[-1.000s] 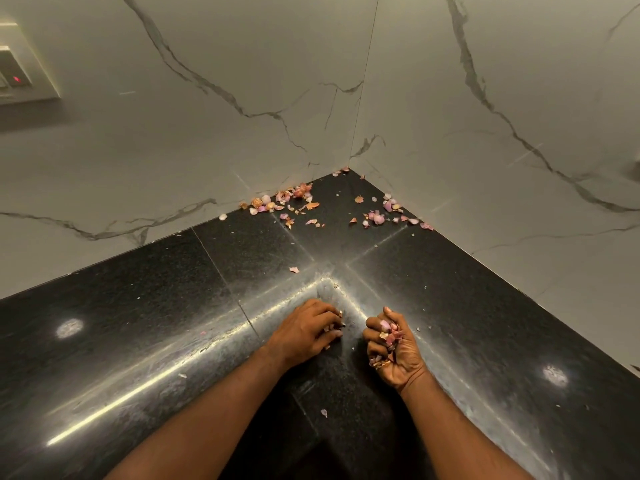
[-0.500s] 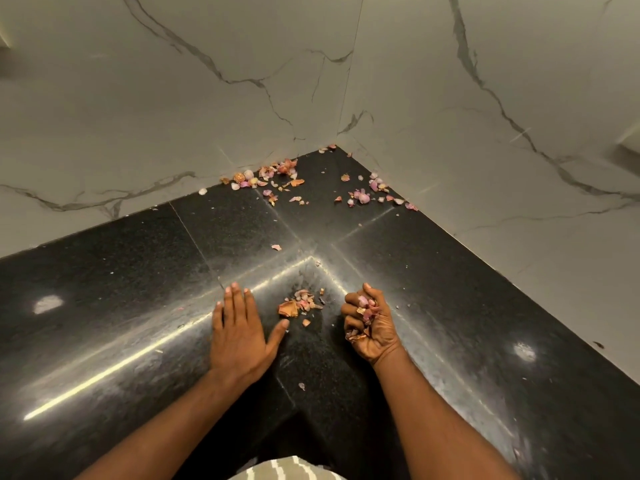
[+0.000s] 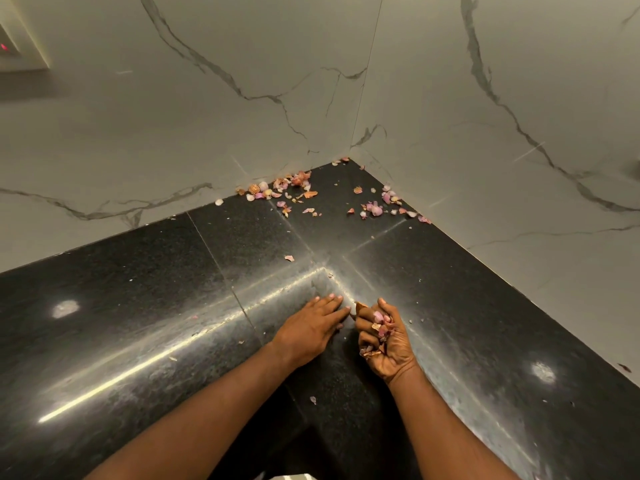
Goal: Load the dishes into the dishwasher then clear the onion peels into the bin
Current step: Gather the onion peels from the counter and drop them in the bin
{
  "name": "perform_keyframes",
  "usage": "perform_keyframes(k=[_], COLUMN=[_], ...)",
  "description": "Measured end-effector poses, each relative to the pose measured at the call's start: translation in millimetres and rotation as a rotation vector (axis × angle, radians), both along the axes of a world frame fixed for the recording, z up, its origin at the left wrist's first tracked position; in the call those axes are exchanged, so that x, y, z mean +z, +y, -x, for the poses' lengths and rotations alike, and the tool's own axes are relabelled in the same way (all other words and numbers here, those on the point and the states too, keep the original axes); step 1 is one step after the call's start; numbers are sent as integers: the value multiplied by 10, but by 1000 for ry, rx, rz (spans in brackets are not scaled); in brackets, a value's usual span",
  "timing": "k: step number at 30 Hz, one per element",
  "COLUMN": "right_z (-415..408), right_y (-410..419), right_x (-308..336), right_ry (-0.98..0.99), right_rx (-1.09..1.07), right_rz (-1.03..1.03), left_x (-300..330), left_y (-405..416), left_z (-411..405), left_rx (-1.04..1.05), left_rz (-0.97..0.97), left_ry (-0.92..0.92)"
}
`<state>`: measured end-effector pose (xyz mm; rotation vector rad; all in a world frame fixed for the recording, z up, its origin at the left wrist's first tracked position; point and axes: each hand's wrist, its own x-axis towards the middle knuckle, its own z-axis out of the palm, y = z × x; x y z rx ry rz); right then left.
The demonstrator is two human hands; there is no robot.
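I'm cupping onion peels [image 3: 379, 327] in my right hand [image 3: 386, 341], flat left hand [image 3: 311, 327] sweeping; next, the twelve o'clock scatter [image 3: 291, 188].

dim warm light, glare spots on glossy countertop [image 3: 145, 278], wide-angle edge distortion

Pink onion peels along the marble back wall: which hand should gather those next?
Probably left. The left hand lies flat and open on the black granite counter, while the right hand grips a fistful of peels. The pink onion peels lie ahead.
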<state>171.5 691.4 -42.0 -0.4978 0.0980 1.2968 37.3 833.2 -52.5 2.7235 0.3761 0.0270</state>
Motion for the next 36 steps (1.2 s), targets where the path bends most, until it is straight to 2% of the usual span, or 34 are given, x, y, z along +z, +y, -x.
perform_keyframes(k=[8, 11, 14, 16, 21, 26, 29, 32, 36], right_z=[-15, -20, -13, -16, -12, 4, 3, -1, -17], right_y=[5, 16, 26, 35, 47, 43, 34, 37, 64], right_x=[-37, -41, -13, 8, 22, 28, 68, 49, 16], right_ry=[6, 14, 9, -1, -11, -27, 4, 30, 19], right_rx=[-23, -24, -23, -15, 1, 6, -29, -41, 1], right_rz=[0, 0, -18, -25, -35, -23, 23, 42, -8], left_x=[238, 299, 255, 252, 340, 462, 493, 465, 465], left_y=[115, 207, 254, 237, 128, 252, 317, 283, 290], left_z=[239, 312, 432, 448, 307, 178, 145, 140, 148], left_rx=[59, 240, 415, 457, 454, 447, 466, 469, 397], left_rz=[39, 101, 116, 123, 225, 355, 258, 204, 405], left_ry=[-99, -173, -100, -48, -70, -14, -34, 23, 97])
